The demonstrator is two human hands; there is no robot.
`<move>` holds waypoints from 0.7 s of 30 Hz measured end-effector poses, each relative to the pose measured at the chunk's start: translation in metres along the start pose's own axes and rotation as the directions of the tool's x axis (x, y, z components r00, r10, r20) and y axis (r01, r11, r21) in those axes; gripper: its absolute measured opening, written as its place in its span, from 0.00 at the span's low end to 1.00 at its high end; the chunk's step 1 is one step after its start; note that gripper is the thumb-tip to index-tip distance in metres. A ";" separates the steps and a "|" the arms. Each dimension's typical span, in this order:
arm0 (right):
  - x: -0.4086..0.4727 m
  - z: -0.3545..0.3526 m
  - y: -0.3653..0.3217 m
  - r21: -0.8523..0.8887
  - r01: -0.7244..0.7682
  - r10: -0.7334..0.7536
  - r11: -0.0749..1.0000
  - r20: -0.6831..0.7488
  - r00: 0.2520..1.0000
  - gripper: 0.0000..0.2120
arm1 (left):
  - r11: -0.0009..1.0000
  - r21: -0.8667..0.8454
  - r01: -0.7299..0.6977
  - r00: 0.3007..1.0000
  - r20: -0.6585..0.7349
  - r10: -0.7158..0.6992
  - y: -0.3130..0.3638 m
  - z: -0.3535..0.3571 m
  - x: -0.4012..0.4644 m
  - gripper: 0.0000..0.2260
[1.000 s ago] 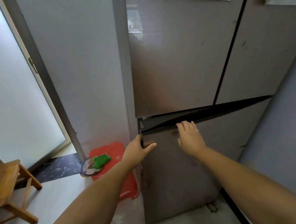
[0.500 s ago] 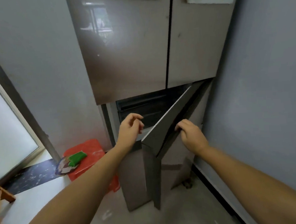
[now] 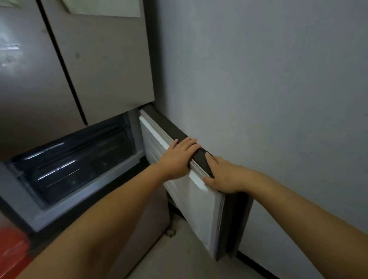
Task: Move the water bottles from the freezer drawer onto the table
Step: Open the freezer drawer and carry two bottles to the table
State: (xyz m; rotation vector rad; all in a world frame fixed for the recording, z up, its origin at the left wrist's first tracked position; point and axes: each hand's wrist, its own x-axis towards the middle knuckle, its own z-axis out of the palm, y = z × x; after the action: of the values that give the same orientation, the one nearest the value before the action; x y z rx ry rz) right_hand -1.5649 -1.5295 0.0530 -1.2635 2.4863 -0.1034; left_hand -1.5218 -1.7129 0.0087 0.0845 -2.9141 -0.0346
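The lower freezer door (image 3: 195, 194) stands swung wide to the right, almost against the grey wall, its white inner lining facing me. My left hand (image 3: 178, 158) lies over the door's top edge, fingers curled on it. My right hand (image 3: 223, 175) grips the same top edge a little nearer to me. Left of the door the freezer compartment shows a dark, translucent drawer front (image 3: 72, 165), pushed in. No water bottles can be made out through it, and no table is in view.
The fridge's two upper doors (image 3: 66, 66) are closed, with paper sheets stuck on them. A red plastic bin (image 3: 6, 251) sits on the floor at lower left. The grey wall (image 3: 283, 90) hems in the right side. Bare floor lies below the door.
The freezer door has swung from barely cracked to fully open against the right wall. Both hands followed it and now rest on its top edge. My view has turned right.
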 end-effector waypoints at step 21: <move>0.103 -0.037 0.217 -0.203 -0.280 0.162 0.938 -0.456 0.875 0.25 | 0.983 -0.045 0.176 0.974 -0.137 -0.180 0.071 0.061 0.206 0.24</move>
State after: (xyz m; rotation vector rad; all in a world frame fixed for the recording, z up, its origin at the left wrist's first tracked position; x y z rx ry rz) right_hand -1.8002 -1.4850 0.0120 -1.1331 3.1059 0.0076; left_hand -1.7403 -1.6530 -0.0027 0.3289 -2.7556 -0.1023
